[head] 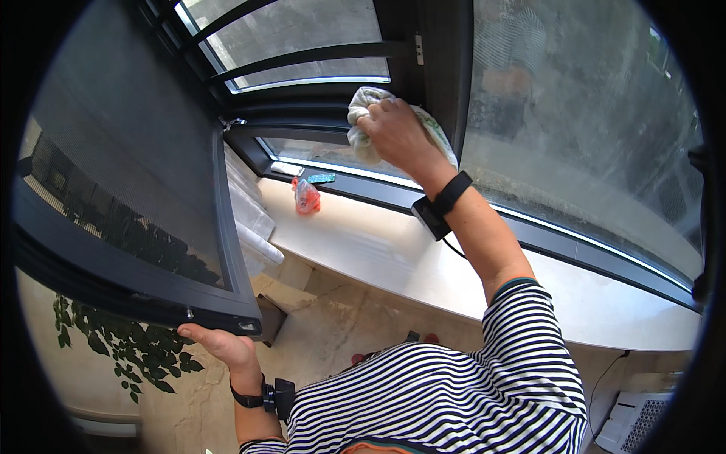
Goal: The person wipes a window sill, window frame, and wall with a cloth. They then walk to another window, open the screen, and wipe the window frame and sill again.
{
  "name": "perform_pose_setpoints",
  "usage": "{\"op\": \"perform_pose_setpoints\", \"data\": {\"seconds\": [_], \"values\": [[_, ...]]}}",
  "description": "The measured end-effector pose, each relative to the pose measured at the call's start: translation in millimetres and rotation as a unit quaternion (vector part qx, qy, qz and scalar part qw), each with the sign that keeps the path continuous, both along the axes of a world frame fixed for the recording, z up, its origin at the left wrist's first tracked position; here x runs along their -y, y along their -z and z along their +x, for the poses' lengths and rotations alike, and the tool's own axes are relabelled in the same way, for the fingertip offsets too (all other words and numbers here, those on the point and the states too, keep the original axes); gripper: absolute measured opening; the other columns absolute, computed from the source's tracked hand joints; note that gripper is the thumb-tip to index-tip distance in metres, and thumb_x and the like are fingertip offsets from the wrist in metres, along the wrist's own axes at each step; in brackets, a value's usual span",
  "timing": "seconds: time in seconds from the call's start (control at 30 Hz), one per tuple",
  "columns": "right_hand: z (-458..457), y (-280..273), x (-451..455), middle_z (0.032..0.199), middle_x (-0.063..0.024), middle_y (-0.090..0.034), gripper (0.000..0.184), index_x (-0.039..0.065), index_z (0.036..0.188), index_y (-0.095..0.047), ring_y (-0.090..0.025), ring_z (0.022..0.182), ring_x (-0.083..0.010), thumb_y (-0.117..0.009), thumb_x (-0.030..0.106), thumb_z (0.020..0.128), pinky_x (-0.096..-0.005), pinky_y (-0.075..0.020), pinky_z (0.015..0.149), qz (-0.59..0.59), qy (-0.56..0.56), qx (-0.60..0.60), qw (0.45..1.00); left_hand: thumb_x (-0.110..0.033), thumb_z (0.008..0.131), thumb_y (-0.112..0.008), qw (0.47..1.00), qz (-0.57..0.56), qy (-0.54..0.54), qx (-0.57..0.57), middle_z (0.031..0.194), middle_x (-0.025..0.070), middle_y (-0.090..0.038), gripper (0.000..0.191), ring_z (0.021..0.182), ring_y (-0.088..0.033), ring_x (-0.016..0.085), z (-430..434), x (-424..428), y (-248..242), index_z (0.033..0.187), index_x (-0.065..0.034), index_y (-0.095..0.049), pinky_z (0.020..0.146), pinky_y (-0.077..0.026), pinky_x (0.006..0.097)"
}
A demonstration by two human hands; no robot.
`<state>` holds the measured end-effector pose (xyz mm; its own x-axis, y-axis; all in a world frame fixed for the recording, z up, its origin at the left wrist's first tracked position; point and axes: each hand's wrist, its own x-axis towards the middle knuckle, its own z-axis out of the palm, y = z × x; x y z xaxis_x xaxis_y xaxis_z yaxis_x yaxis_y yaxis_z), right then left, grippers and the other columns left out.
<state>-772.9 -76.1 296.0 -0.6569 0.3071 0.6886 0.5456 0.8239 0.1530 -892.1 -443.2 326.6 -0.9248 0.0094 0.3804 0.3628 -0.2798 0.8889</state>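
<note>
My right hand [397,133] grips a bunched white cloth [366,99] with faint green marks. Cloth and hand are against the dark window frame [442,74], beside the fixed glass pane [567,125]. One end of the cloth hangs behind my wrist. At lower left, my left hand [224,346] holds the bottom corner of a swung-out dark-framed mesh screen [142,153]. Its thumb lies along the frame's edge, while the other fingers are mostly hidden. Behind the screen's hinge side, dark bars [306,57] cross the window opening.
On the pale windowsill [368,232] sits a small plastic bag with red contents [307,197]. A green blister pack [321,178] and a white object [287,168] lie on the frame's ledge. White curtain [249,210], leafy plant [142,346] and white appliance [635,423] stand around.
</note>
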Motion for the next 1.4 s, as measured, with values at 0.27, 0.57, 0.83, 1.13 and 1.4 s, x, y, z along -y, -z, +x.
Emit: {"op": "perform_pose_setpoints", "data": {"seconds": [0.27,0.57,0.83,1.13,1.4], "values": [[67,34,43,0.086,-0.0128,-0.065,0.02,0.009,0.093,-0.068,-0.061,0.082,-0.0255,-0.069,0.012,0.074,-0.0351,-0.048,0.065,-0.029,0.08,0.012,0.996,-0.055,0.102,-0.03,0.999,0.003,-0.038,-0.008,0.152,0.0141,-0.028,0.074,0.135,-0.033,0.023,29,-56,14,0.146,0.0041,-0.026,0.116,-0.024,0.0355],[138,-1,49,0.103,-0.0094,-0.064,0.052,0.014,0.109,-0.065,-0.06,0.093,-0.0254,-0.08,0.004,0.06,-0.034,-0.053,0.075,-0.033,-0.013,-0.256,0.966,-0.058,0.101,-0.025,0.965,0.09,0.242,0.039,0.155,0.0079,-0.027,0.067,0.139,-0.032,0.027,54,-118,30,0.152,-0.014,-0.024,0.118,-0.023,0.0407],[104,89,28,0.118,-0.0057,-0.046,0.039,0.026,0.103,-0.065,-0.048,0.109,-0.0251,-0.074,0.007,0.071,-0.0363,-0.0464,0.087,-0.018,0.034,-0.144,0.989,-0.029,0.1,-0.055,0.895,0.032,0.399,-0.196,0.119,0.0063,-0.044,0.046,0.108,-0.046,0.015,60,-235,41,0.133,-0.0066,-0.034,0.097,-0.036,0.0277],[134,191,65,0.104,-0.009,-0.059,0.037,0.014,0.097,-0.07,-0.056,0.096,-0.0272,-0.07,0.003,0.062,-0.0366,-0.0471,0.078,-0.305,0.092,-0.008,0.948,-0.014,0.086,-0.074,0.826,-0.042,0.458,-0.325,0.102,0.0049,-0.052,0.045,0.085,-0.055,0.013,12,-325,17,0.12,-0.0054,-0.045,0.077,-0.048,0.0248],[131,228,172,0.122,-0.0105,-0.059,0.03,0.011,0.103,-0.067,-0.053,0.11,-0.0249,-0.058,0.008,0.075,-0.0366,-0.041,0.088,-0.286,0.031,0.024,0.957,-0.011,0.078,-0.081,0.836,-0.097,0.461,-0.28,0.094,0.004,-0.055,0.041,0.078,-0.058,0.012,15,-338,30,0.107,-0.0044,-0.053,0.073,-0.051,0.0241]]}}
